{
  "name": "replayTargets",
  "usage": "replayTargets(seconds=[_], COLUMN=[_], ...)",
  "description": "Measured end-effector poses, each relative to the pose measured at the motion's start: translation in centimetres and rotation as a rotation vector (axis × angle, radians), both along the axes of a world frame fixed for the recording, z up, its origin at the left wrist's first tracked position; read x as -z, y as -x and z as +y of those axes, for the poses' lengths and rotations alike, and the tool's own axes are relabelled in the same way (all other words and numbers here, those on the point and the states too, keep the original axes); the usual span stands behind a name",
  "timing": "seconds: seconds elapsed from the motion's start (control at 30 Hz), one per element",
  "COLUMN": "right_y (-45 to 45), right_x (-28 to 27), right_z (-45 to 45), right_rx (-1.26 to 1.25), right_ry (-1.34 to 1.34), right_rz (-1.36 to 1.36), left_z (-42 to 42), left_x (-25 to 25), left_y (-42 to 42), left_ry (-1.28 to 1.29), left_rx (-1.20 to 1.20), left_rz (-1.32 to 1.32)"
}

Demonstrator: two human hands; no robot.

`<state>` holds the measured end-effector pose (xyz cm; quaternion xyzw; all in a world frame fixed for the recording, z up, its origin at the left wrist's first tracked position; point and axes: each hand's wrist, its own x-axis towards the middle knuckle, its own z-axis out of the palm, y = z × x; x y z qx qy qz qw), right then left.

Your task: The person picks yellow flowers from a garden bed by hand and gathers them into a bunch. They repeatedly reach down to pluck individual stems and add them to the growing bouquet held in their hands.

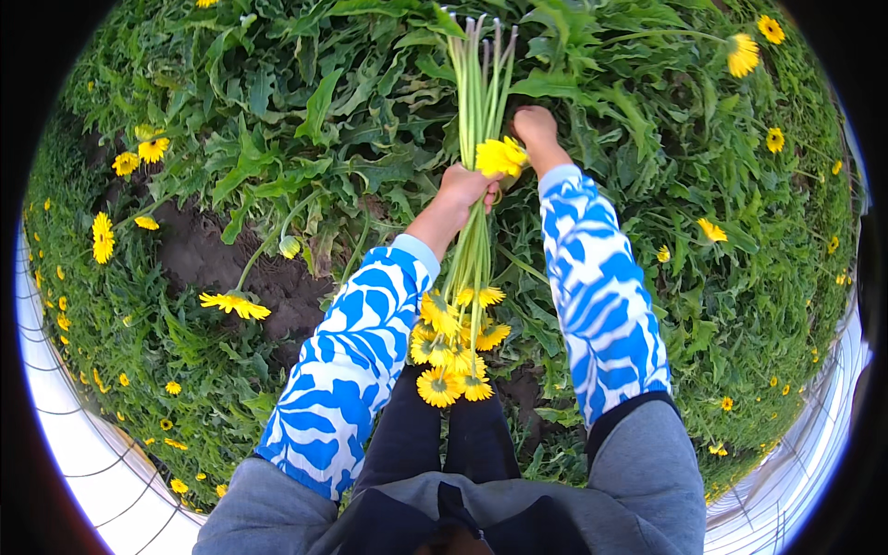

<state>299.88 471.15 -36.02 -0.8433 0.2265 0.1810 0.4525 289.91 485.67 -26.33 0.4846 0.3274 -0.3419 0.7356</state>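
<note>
My left hand [466, 189] is closed around the stems of a bunch of yellow gerbera daisies [479, 250]. Their heads hang toward me in a cluster, and the pale cut ends of the stems point away. One larger yellow gerbera head [501, 157] sits just above the left hand, between it and my right hand; its stem is hard to follow. Reaching down into the leaves right of the bunch, my right hand [535, 128] has its fingers curled. Whatever those fingers may hold is hidden by the hand and foliage.
Dense green gerbera leaves [374, 111] surround both hands. Bare soil [229, 257] shows at left, where a gerbera bloom [236, 304] and a half-closed bud [289, 246] lean over it on long stems. Another bloom [742, 55] arches at upper right. White sheeting [76, 444] curves along the lower left rim.
</note>
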Motion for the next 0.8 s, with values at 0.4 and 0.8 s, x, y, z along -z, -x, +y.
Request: replayTargets(seconds=[0.4,0.8], right_y=[-1.8,5.7], right_x=[12.6,-9.3], right_z=[-1.6,2.2], right_rx=[-0.039,0.590], right_ry=[-0.260,-0.953], right_rz=[-0.078,0.370], left_z=[-0.1,3.8], left_x=[2.4,-6.6], left_y=[2.6,10.0], left_ry=[0.038,-0.028], left_rx=[-0.143,-0.086], left_rz=[-0.028,0.041])
